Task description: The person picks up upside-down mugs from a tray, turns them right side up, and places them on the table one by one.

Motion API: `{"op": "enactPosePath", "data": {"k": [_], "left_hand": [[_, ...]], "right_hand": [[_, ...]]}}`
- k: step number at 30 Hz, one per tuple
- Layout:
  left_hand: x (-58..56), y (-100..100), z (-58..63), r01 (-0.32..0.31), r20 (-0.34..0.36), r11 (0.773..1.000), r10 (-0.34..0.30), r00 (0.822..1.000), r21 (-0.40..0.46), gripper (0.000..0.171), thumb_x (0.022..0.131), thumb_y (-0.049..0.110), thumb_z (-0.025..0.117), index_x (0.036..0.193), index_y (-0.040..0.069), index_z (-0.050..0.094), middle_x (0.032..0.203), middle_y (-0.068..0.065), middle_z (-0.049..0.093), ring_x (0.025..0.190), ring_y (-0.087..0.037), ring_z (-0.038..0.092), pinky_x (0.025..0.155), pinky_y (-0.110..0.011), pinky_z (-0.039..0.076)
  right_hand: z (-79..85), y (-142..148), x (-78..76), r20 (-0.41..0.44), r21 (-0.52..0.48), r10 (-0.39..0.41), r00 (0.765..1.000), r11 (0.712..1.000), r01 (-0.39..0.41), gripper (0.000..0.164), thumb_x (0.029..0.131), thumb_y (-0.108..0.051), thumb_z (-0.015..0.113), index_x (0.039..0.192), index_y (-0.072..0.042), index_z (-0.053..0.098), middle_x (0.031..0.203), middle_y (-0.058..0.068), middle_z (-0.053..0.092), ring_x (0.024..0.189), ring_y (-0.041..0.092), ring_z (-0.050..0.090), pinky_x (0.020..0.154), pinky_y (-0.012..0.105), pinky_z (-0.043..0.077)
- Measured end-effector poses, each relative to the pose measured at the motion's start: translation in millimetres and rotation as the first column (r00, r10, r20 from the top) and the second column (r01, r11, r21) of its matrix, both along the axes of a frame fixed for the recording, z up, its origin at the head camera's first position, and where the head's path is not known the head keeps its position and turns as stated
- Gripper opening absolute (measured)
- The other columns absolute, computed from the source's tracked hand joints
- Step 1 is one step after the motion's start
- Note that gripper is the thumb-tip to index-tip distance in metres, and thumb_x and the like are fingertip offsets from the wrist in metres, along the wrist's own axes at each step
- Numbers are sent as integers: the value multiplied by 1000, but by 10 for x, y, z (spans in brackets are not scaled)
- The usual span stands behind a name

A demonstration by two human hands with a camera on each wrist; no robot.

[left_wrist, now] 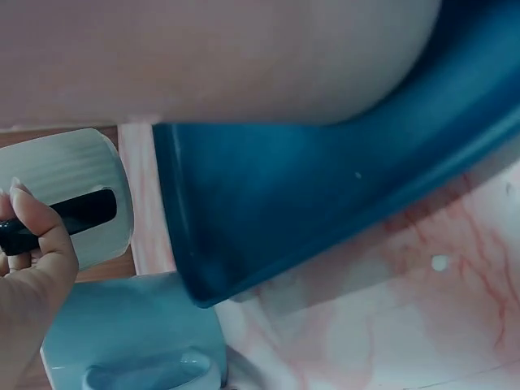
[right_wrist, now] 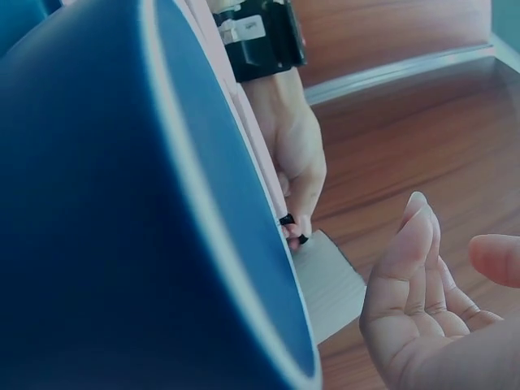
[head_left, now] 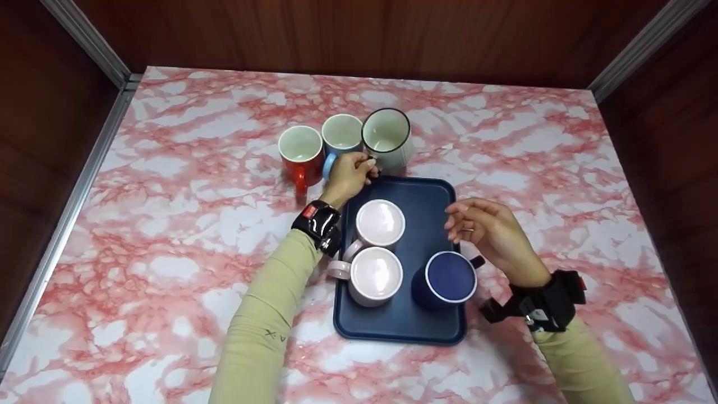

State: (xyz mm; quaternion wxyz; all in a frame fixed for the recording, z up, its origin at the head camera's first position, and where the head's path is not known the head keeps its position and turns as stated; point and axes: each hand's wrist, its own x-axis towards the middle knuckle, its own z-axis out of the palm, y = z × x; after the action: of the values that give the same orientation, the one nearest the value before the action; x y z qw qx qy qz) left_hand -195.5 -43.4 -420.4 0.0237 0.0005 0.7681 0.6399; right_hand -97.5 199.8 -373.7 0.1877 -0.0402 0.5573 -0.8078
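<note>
My left hand [head_left: 349, 175] grips the black handle [left_wrist: 91, 210] of a white mug [head_left: 387, 130] with a dark rim, which stands just beyond the far edge of a dark blue tray [head_left: 423, 210]. Over the tray's right edge my right hand [head_left: 496, 233] hovers, fingers loosely bent, holding nothing. Nearest to it is a dark blue mug [head_left: 450, 277] with a pale rim, on the tray's near right part. Two pale pink mugs, a farther one [head_left: 380, 223] and a nearer one [head_left: 374, 278], stand along the tray's left side, handles pointing left.
Left of the white mug stand a blue mug [head_left: 342, 132] with a light blue handle and a red mug [head_left: 301, 151], both upright behind the tray. The table [head_left: 168, 224] has a red and white marbled top. Dark wooden panels [head_left: 364, 39] enclose its back and sides.
</note>
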Motion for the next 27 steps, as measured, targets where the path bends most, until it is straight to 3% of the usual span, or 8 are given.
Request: {"op": "enactPosePath", "data": {"k": [10,15,20,23,24,27], "left_hand": [[-66,10,-105,20,68,1000,-20,997,-4,16,92,-3,49,96,-13,60,86,-22,65,75,-19,62,57,-18,48],[-92,11,-121,33,100,999,-36,994,36,17,92,-4,48,99,-15,59,89,-23,64,75,-18,62,60,-18,49],[-143,27,-141,31,134,998,-39,990,60,19,92,-5,46,104,-15,56,96,-27,62,86,-26,63,68,-24,52],[-193,32,-202,31,132,995,-43,990,93,17,91,-6,47,102,-14,56,93,-25,64,85,-27,64,70,-27,52],[-261,18,-325,47,103,990,-61,993,135,14,90,-4,50,100,-11,58,88,-21,65,81,-23,65,68,-25,52],[-292,18,-361,56,93,984,-73,993,170,13,90,-5,50,98,-11,58,85,-19,65,78,-23,65,68,-25,52]], "right_hand": [[2,2,7,12,2,0,1000,1000,0,15,91,-7,53,95,3,63,75,13,60,64,22,59,61,30,50],[-7,11,3,9,6,-6,1000,1000,6,15,92,-5,51,94,4,63,75,13,60,64,22,59,61,30,50],[-5,6,-3,4,15,-7,1000,1000,7,16,92,-6,52,95,5,63,75,13,61,64,23,59,61,31,50],[-2,0,-5,4,12,-4,1000,1000,4,16,92,-6,52,95,6,63,75,13,61,63,22,59,61,30,50],[-1,-4,-6,4,7,-2,1000,1000,2,16,92,-6,52,94,6,63,75,13,61,63,22,59,61,30,50],[1,-9,-6,4,-3,-2,1000,1000,2,15,92,-4,51,93,5,63,75,13,61,63,22,59,60,30,50]]}}
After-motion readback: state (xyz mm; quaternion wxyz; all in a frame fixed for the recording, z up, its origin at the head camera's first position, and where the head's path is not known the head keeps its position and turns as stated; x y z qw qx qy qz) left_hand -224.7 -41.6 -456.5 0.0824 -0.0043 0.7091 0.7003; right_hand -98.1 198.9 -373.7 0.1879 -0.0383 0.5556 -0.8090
